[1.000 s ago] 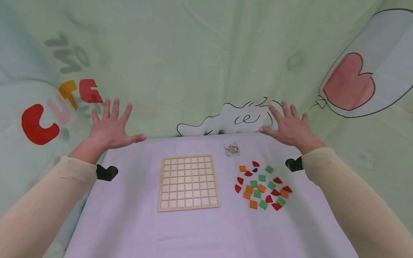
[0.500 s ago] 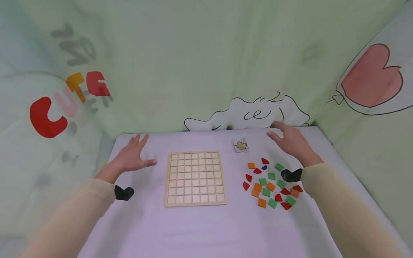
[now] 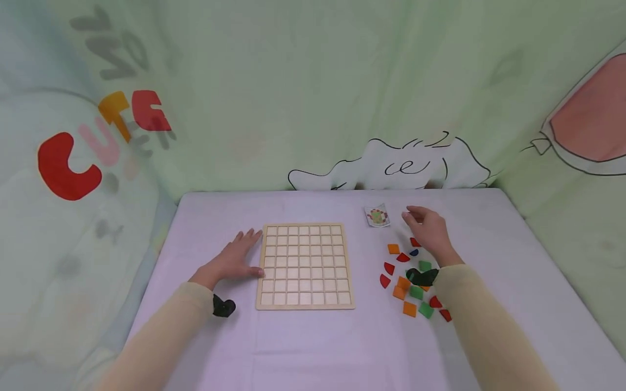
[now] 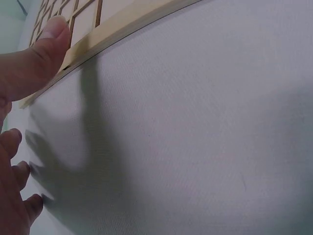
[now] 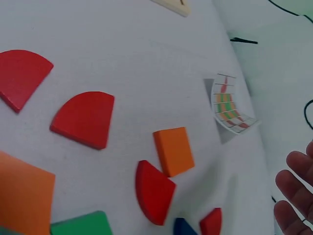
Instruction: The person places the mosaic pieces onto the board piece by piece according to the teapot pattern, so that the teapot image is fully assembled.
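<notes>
A square wooden grid board (image 3: 304,266) lies on the table, its cells pale. Beside its left edge is my left hand (image 3: 232,260), fingers spread and thumb reaching over the rim. The left wrist view shows the thumb (image 4: 46,46) at the frame, the other fingers low over the cloth. My right hand (image 3: 430,231), fingers loosely bent and holding nothing, hovers behind the small coloured pieces. Among those are orange squares (image 3: 409,309), green squares (image 3: 426,310), red quarter-round wedges (image 5: 85,117) and a small blue piece (image 3: 414,252). My right wrist and sleeve hide several of them.
A small curled paper card (image 3: 377,216) with a coloured grid pattern lies between the board and my right hand. White cloth covers the table (image 3: 303,353). A pale green printed curtain (image 3: 254,108) rises behind its far edge.
Both hands have come down from in front of the curtain. The left has moved right to the board's edge; the right has lowered over the pieces, its fingers less spread. The head view has shifted.
</notes>
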{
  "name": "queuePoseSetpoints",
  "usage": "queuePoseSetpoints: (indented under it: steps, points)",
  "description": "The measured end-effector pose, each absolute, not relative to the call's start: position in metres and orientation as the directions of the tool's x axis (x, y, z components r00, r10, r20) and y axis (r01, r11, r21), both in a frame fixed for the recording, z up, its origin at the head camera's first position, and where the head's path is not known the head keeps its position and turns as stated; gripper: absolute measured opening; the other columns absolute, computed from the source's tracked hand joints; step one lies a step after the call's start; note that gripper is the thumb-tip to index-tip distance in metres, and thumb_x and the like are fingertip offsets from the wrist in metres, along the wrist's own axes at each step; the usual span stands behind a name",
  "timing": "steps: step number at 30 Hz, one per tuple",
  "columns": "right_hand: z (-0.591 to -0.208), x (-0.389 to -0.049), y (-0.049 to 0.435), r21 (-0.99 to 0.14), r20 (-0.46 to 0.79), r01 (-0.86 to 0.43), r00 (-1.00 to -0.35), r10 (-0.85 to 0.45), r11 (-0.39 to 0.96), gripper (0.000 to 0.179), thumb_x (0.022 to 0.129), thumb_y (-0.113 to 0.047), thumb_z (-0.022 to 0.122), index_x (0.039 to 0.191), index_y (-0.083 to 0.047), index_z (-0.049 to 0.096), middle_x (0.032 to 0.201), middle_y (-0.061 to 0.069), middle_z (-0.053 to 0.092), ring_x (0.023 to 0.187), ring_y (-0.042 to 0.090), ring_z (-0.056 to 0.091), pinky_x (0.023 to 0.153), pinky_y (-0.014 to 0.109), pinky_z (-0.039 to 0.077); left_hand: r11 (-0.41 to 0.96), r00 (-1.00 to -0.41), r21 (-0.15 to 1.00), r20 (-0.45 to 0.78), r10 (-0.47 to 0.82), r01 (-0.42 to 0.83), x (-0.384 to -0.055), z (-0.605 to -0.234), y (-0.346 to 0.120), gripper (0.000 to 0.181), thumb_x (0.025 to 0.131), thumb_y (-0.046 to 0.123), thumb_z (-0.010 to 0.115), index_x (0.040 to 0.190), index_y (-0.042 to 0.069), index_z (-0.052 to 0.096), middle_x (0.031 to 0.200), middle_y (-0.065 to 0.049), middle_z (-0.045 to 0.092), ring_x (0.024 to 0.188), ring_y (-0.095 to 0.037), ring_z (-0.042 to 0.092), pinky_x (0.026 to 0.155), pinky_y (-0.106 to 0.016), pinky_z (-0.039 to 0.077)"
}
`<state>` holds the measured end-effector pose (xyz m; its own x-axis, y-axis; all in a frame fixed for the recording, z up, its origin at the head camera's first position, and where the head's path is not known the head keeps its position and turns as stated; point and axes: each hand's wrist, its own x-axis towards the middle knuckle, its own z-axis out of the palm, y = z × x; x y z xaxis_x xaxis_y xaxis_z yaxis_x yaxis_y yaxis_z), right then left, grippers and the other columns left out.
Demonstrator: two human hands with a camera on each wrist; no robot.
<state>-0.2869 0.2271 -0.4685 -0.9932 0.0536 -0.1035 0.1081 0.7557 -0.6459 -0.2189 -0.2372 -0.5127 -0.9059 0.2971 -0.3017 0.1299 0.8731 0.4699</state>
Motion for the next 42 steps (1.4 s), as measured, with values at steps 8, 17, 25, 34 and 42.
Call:
queuePoseSetpoints:
  steps: [8,17,25,34,42]
  points:
    - [-0.487,-0.294,0.227,-0.649,-0.146,0.150,-0.987,0.071,0.746,0.052,0.109,-0.029,0.049,0.152,0.000,0.044,0.144,0.028,0.054,0.125,0.043,0.052,0.099,0.053,0.056,0.918,-0.885,0.379,-0.377,0.273,0.122,-0.225,-0.513,-0.226,0.106,0.085,0.038,0.082,0.165,0.011,0.018,0.172,-0.021,0.008,0.157,-0.050,0.001,0.123,-0.070,0.013]
    - [-0.496,-0.311,0.211,-0.613,-0.207,0.188,-0.976,0.074,0.767,0.051,0.108,-0.029,0.050,0.148,0.002,0.049,0.137,0.027,0.056,0.119,0.040,0.051,0.107,0.053,0.050,0.935,-0.888,0.338,-0.389,0.245,0.110,-0.222,-0.506,-0.230,0.106,0.084,0.038,0.083,0.164,0.009,0.019,0.171,-0.023,0.008,0.156,-0.052,0.003,0.121,-0.073,0.015]
    - [-0.508,-0.320,0.208,-0.577,-0.204,0.178,-0.976,0.071,0.797,0.048,0.106,-0.031,0.052,0.136,0.006,0.060,0.131,0.027,0.061,0.112,0.038,0.054,0.103,0.051,0.051,0.921,-0.882,0.377,-0.396,0.255,0.097,-0.221,-0.505,-0.226,0.107,0.084,0.036,0.084,0.164,0.009,0.019,0.171,-0.024,0.007,0.156,-0.052,0.000,0.121,-0.073,0.012]
    - [-0.512,-0.318,0.205,-0.518,-0.247,0.250,-0.959,0.137,0.818,0.044,0.106,-0.032,0.054,0.123,0.007,0.067,0.120,0.025,0.067,0.099,0.034,0.057,0.086,0.041,0.055,0.924,-0.881,0.374,-0.407,0.242,0.081,-0.220,-0.510,-0.222,0.108,0.083,0.035,0.085,0.164,0.010,0.019,0.171,-0.023,0.007,0.157,-0.051,0.000,0.121,-0.073,0.012]
    - [-0.507,-0.314,0.206,-0.543,-0.238,0.269,-0.958,0.162,0.796,0.046,0.105,-0.034,0.054,0.123,0.005,0.069,0.119,0.024,0.068,0.096,0.032,0.057,0.076,0.033,0.052,0.928,-0.883,0.367,-0.410,0.228,0.069,-0.221,-0.511,-0.223,0.108,0.083,0.036,0.085,0.165,0.011,0.017,0.172,-0.022,0.005,0.157,-0.050,-0.002,0.122,-0.072,0.010]
